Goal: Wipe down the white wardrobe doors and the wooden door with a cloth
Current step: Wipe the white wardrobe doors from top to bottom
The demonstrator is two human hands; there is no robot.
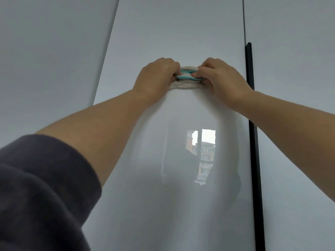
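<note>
A glossy white wardrobe door (163, 33) fills the middle of the view. Against it, a bunched white cloth with a teal stripe (187, 77) is pinched from both sides. My left hand (155, 78) grips its left end and my right hand (223, 78) grips its right end, fingers curled in. Both arms reach up and forward. Most of the cloth is hidden between the hands. The wooden door is not in view.
A black vertical handle strip (252, 142) runs down the door's right edge, just right of my right wrist. Another white door panel (299, 51) lies beyond it, and a white panel (45, 51) stands to the left. The gloss reflects a window (204, 142).
</note>
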